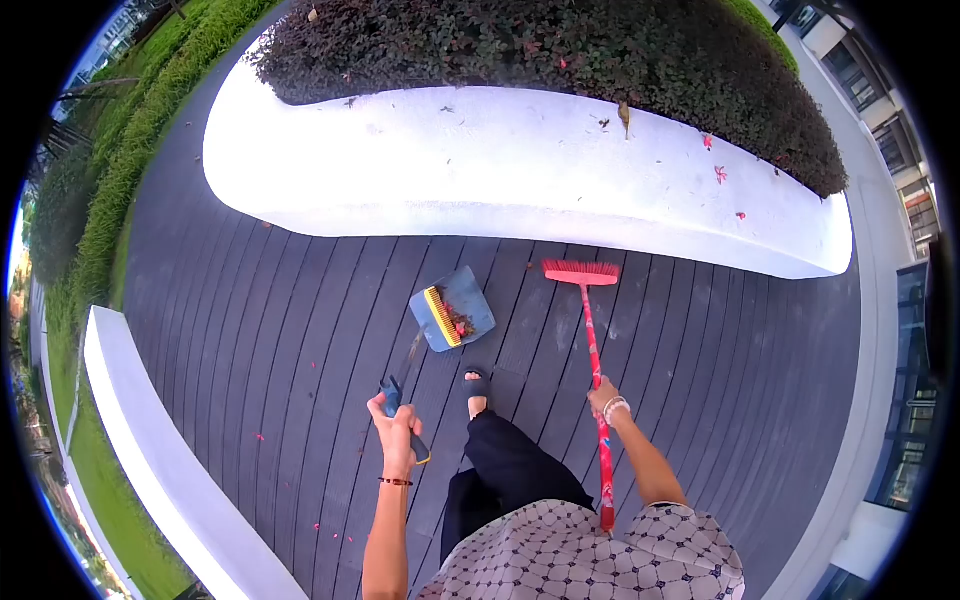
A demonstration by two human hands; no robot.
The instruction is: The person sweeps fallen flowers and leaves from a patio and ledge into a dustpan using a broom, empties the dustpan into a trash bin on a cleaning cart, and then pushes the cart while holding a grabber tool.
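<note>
My left hand (396, 428) is wrapped round the blue-grey handle of a long-handled dustpan (468, 294). Its pan lies ahead of my foot, with a yellow toothed comb along one side and a small heap of brown and red leaf debris (460, 324) inside. My right hand (604, 396) grips the red patterned stick of a broom (592, 340). The broom's red bristle head (581, 272) is to the right of the pan, close to the white planter wall. The lower end of its stick reaches back to my shirt.
A curved white planter wall (420, 180) with a dark hedge (560, 50) runs across the front. Red petals (720, 174) lie on its top, and a few more dot the dark plank decking (290, 350). Another low white wall (170, 460) stands at left beside grass.
</note>
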